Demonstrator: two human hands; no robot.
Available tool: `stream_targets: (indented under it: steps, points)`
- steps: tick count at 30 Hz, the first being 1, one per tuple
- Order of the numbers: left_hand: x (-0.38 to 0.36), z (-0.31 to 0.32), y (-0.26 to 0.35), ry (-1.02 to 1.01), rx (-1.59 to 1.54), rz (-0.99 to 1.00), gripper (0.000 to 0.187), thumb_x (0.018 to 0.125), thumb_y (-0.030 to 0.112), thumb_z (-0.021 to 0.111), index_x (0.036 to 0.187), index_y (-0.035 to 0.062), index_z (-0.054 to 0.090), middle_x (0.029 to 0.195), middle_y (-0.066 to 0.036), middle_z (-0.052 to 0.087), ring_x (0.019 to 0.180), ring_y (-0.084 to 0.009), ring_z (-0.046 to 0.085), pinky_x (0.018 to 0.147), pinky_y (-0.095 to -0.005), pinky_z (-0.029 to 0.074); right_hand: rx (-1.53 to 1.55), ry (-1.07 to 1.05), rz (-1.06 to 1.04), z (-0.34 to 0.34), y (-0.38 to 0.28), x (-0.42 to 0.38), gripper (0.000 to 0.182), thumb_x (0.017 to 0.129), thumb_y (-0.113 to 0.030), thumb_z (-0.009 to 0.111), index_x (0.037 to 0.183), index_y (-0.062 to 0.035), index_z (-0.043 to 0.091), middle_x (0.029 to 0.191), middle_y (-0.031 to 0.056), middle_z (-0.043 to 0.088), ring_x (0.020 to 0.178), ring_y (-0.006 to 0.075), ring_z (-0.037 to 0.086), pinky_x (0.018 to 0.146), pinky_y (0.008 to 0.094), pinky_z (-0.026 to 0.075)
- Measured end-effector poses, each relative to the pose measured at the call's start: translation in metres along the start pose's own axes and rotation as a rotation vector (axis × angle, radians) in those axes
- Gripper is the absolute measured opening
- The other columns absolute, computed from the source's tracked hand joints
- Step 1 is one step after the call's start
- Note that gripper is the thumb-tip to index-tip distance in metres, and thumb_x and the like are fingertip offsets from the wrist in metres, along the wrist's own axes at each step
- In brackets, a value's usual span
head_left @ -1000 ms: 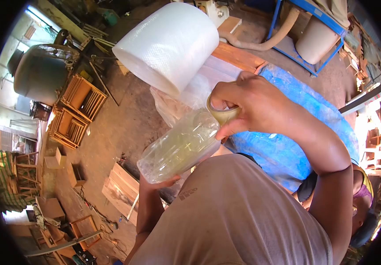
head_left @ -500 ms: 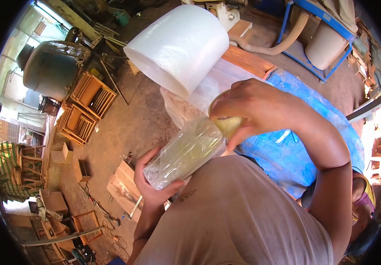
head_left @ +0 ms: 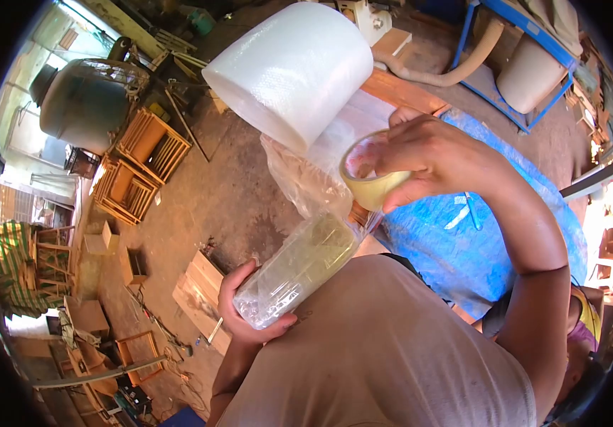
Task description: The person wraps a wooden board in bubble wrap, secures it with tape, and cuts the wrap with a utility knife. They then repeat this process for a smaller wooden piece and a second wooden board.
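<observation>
Both hands busy — my left hand [head_left: 246, 313] clasps the wrapped bundle [head_left: 298, 269]; at one o'clock, my right hand [head_left: 438, 160] pinches the tape roll [head_left: 370, 178].

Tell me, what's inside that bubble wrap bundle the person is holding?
Something pale yellow-green shows through the bubble wrap bundle, held by the left hand. The wrap blurs it, so what it is cannot be told. The right hand holds a tape roll.

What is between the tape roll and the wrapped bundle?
In the head view, a clear strip of tape spans from the yellowish tape roll to the bubble-wrapped bundle.
</observation>
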State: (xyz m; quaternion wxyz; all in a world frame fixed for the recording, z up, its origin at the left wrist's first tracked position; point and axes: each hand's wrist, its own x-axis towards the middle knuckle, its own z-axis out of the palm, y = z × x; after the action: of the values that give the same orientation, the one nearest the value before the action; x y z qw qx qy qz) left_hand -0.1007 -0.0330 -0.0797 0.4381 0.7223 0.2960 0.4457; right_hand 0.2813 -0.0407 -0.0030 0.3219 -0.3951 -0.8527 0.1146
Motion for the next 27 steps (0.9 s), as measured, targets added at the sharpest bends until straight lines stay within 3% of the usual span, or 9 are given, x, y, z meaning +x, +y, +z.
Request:
stream_targets:
  steps: [2,5,9,16,18,19,21,24,27]
  points:
    - [-0.005,0.002,0.000,0.010,-0.037,-0.006,0.106,0.053,0.038,0.095,0.132,-0.0080,0.041,0.114,-0.017,0.060,0.105,-0.0236,0.061,0.091,-0.0348,0.048,0.035,-0.007,-0.094,0.000,-0.002,0.012,0.040,0.070,-0.040,0.077,0.083,-0.0045,0.063,0.086,0.0082,0.067,0.078,0.0293,0.062,0.080,0.0403,0.040]
    - [-0.009,0.000,-0.003,-0.021,-0.099,0.022,0.108,0.054,0.035,0.096,0.134,-0.0072,0.038,0.113,-0.019,0.061,0.104,-0.0253,0.062,0.091,-0.0359,0.048,0.034,-0.065,-0.136,0.003,-0.001,0.030,0.040,0.068,-0.041,0.077,0.080,-0.0055,0.063,0.073,0.0061,0.060,0.076,0.0278,0.058,0.086,0.0396,0.039]
    - [-0.010,-0.004,0.004,-0.164,-0.115,0.053,0.114,0.053,0.028,0.097,0.139,-0.0058,0.031,0.113,-0.022,0.062,0.103,-0.0267,0.064,0.089,-0.0374,0.049,0.102,-0.120,-0.277,0.021,0.005,0.055,0.039,0.068,-0.041,0.076,0.078,-0.0056,0.062,0.072,0.0071,0.057,0.081,0.0294,0.057,0.087,0.0416,0.041]
    - [-0.002,-0.016,0.001,-0.301,-0.093,0.128,0.126,0.050,0.027,0.098,0.147,0.0008,0.023,0.111,-0.021,0.063,0.099,-0.0293,0.065,0.089,-0.0399,0.049,0.232,-0.244,-0.505,0.039,-0.009,0.077,0.038,0.061,-0.035,0.077,0.078,-0.0045,0.061,0.090,0.0091,0.062,0.099,0.0366,0.059,0.082,0.0479,0.050]
    - [0.005,-0.018,-0.006,-0.418,-0.261,0.283,0.134,0.055,0.048,0.092,0.150,0.0012,0.009,0.119,-0.023,0.057,0.105,-0.0328,0.061,0.087,-0.0415,0.051,0.284,-0.235,-0.527,0.045,-0.011,0.077,0.038,0.060,-0.034,0.077,0.077,-0.0046,0.061,0.092,0.0089,0.062,0.100,0.0364,0.059,0.081,0.0470,0.051]
    - [0.002,-0.015,-0.004,-0.399,-0.260,0.275,0.134,0.055,0.048,0.092,0.150,0.0012,0.009,0.119,-0.023,0.057,0.105,-0.0328,0.061,0.087,-0.0415,0.051,0.316,-0.206,-0.535,0.047,-0.012,0.076,0.038,0.059,-0.034,0.077,0.077,-0.0047,0.061,0.093,0.0087,0.063,0.101,0.0363,0.060,0.080,0.0460,0.051]
    - [0.001,-0.004,0.006,-0.059,-0.808,-0.364,0.120,0.067,0.060,0.080,0.153,0.0106,0.012,0.142,-0.020,0.041,0.128,-0.0300,0.046,0.098,-0.0459,0.044,0.318,-0.231,-0.520,0.047,-0.017,0.076,0.039,0.057,-0.034,0.078,0.075,-0.0047,0.060,0.097,0.0100,0.063,0.104,0.0370,0.059,0.080,0.0452,0.052]
    - [0.031,-0.006,0.002,-0.204,-0.921,-0.591,0.111,0.076,0.064,0.069,0.153,0.0091,0.010,0.150,-0.018,0.028,0.137,-0.0294,0.033,0.102,-0.0471,0.041,0.311,-0.245,-0.507,0.049,-0.019,0.082,0.042,0.061,-0.038,0.075,0.079,-0.0037,0.061,0.104,0.0119,0.055,0.104,0.0370,0.056,0.079,0.0442,0.051]
    - [0.059,0.002,0.007,-0.388,-0.915,-0.505,0.107,0.079,0.052,0.073,0.153,0.0076,0.009,0.149,-0.019,0.031,0.136,-0.0296,0.035,0.104,-0.0450,0.039,0.287,-0.172,-0.576,0.055,-0.021,0.088,0.041,0.062,-0.039,0.075,0.077,-0.0039,0.061,0.108,0.0156,0.055,0.106,0.0398,0.056,0.081,0.0452,0.052]
